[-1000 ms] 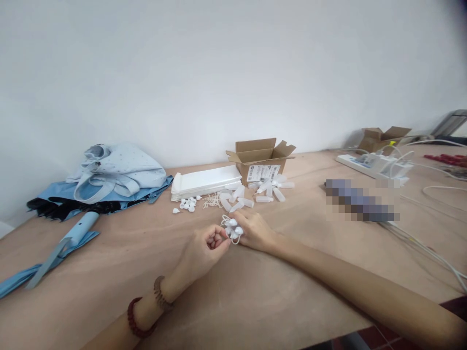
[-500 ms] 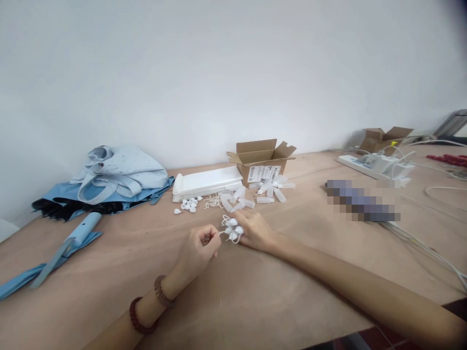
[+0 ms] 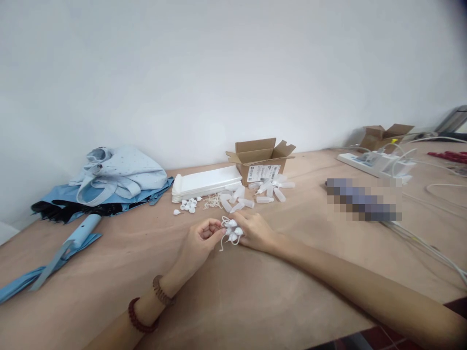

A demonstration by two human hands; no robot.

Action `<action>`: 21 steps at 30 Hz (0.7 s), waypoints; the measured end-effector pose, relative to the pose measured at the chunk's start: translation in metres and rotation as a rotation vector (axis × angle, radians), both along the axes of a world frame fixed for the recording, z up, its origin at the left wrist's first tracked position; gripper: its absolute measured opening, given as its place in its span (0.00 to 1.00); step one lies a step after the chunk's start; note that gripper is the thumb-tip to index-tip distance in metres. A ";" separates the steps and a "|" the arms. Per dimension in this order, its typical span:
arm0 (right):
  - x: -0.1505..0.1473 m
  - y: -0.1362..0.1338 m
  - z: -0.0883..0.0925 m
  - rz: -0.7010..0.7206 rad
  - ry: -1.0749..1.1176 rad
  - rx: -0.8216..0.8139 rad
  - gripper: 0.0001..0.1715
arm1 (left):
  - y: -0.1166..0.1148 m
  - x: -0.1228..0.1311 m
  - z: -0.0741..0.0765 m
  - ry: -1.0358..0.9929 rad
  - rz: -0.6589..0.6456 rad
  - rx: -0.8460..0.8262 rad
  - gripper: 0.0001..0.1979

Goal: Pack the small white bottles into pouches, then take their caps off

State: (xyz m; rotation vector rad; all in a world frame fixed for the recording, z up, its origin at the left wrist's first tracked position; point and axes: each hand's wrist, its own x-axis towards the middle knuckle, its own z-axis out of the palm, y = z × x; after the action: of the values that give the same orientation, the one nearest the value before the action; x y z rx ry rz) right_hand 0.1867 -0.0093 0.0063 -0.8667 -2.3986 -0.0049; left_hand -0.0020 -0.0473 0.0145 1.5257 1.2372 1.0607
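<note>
Our left hand [image 3: 199, 245] pinches at a cluster of white plastic caps on cords [image 3: 232, 230], our right hand [image 3: 256, 232] lies against it, the grip half hidden by fingers, with open table [image 3: 233, 301] before the near edge.

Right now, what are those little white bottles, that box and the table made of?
The little white bottles look like soft plastic: cloudy, lightly see-through, with a dull shine. The box looks like brown cardboard, matt, with bendy flaps. The tabletop is probably smooth pressed wood board, matt tan, but no clear grain shows, so I can't be sure.
</note>
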 end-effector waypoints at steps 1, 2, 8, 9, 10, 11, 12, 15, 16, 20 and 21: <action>0.000 0.000 0.000 -0.001 -0.004 0.000 0.12 | 0.000 0.000 0.001 -0.006 -0.001 -0.015 0.14; 0.000 0.000 0.000 0.001 -0.006 -0.002 0.13 | 0.000 0.000 0.002 -0.008 -0.002 -0.028 0.15; 0.000 -0.001 0.002 -0.005 -0.019 -0.029 0.14 | -0.003 0.001 0.010 -0.059 -0.045 -0.066 0.14; 0.000 -0.001 0.002 -0.003 -0.021 -0.034 0.14 | -0.003 0.001 0.011 -0.079 -0.049 -0.076 0.13; 0.000 -0.001 0.002 0.000 -0.023 -0.037 0.14 | -0.003 0.001 0.011 -0.098 -0.052 -0.085 0.12; 0.000 -0.001 0.003 0.000 -0.025 -0.038 0.14 | -0.003 0.001 0.012 -0.115 -0.057 -0.091 0.12; 0.000 0.000 0.003 0.000 -0.026 -0.038 0.14 | -0.003 0.001 0.011 -0.130 -0.065 -0.097 0.11; 0.000 0.000 0.002 0.002 -0.026 -0.032 0.16 | -0.001 0.000 0.009 -0.165 -0.095 -0.120 0.09; 0.000 0.000 0.001 0.007 -0.024 -0.030 0.16 | 0.000 -0.001 0.008 -0.173 -0.105 -0.130 0.09; -0.001 0.000 0.001 0.023 -0.015 -0.016 0.14 | 0.002 -0.002 0.005 -0.189 -0.140 -0.161 0.08; -0.001 0.000 0.001 0.024 -0.012 -0.017 0.13 | 0.002 -0.002 0.005 -0.190 -0.146 -0.163 0.08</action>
State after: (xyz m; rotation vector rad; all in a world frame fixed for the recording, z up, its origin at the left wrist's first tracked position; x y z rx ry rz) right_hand 0.1853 -0.0090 0.0073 -0.8478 -2.4231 0.0192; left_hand -0.0045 -0.0449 0.0194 1.3365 1.0387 0.9608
